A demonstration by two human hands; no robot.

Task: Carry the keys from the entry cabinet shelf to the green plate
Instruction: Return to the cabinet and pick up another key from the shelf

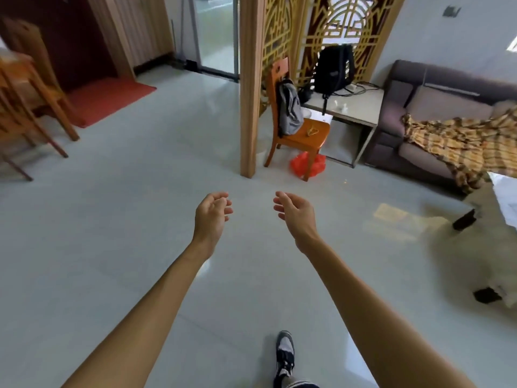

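My left hand (211,217) and my right hand (296,214) are both stretched out in front of me over the pale tiled floor, palms facing each other, fingers loosely curled and apart. Neither hand holds anything. No keys, entry cabinet shelf or green plate can be made out in the head view. A small yellowish object (312,131) lies on the seat of an orange wooden chair (305,141) ahead; what it is I cannot tell.
A wooden post and gold lattice screen (249,88) stand ahead. A grey bag (289,109) hangs on the chair, a red plastic bag (300,163) lies under it. A low table (355,107) bears a black backpack. A sofa (436,135) is at right, wooden chairs (33,102) at left.
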